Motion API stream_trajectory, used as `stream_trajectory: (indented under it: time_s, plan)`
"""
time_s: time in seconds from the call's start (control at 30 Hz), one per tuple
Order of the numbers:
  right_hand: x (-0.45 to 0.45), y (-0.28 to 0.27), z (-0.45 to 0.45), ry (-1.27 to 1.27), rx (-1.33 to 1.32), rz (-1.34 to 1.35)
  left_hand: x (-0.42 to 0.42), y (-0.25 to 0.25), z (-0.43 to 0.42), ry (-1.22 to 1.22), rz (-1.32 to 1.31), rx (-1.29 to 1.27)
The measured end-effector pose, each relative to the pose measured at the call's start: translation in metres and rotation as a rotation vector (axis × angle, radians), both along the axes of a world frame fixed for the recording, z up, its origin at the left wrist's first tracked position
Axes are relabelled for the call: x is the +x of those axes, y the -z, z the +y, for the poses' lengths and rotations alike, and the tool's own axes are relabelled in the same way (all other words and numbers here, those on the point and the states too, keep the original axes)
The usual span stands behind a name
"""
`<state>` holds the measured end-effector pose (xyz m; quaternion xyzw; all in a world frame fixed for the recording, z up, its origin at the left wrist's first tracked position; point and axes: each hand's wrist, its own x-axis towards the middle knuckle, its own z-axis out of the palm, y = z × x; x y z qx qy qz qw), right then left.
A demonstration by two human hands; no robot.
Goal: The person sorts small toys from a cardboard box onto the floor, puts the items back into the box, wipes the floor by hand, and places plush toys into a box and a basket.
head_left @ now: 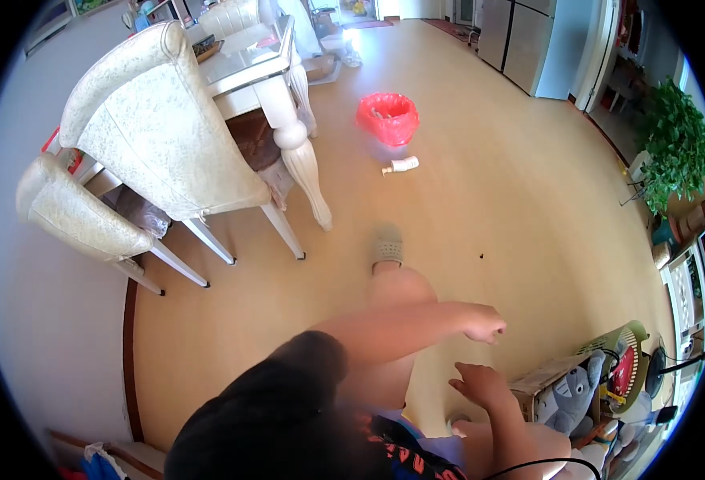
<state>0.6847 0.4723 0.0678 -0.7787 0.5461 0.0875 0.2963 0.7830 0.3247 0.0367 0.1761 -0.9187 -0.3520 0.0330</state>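
My left hand [484, 322] is stretched across my body above the floor, its fingers curled in, with nothing visible in it. Just below it, my right hand [480, 382] is held near my knee, fingers loosely bent and apart, holding nothing I can see. Ahead on the floor lies a white pump bottle [404, 165] on its side. Right behind the bottle stands a trash bin lined with a red plastic bag [388, 120]. Neither hand touches the bottle or the bin. One foot in a grey-green clog [388, 242] is forward on the floor.
Upholstered chairs [164, 128] and a white table with a turned leg [296, 148] stand at the left. At the right are a box with a grey plush toy [568, 404], a green basket [632, 340] and a leafy plant [676, 140]. A refrigerator [524, 48] is farther back.
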Motion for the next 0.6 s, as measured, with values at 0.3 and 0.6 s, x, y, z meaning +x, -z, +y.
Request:
stream_trajectory:
  time_s: [0.3, 0.6]
  plan:
    - [0.034, 0.042, -0.07, 0.032, -0.15, -0.02, -0.019, 0.004, -0.044, 0.045, -0.312, -0.147]
    - [-0.004, 0.175, -0.067, 0.297, -0.065, 0.114, 0.016, 0.053, -0.125, -0.068, -0.481, -0.314]
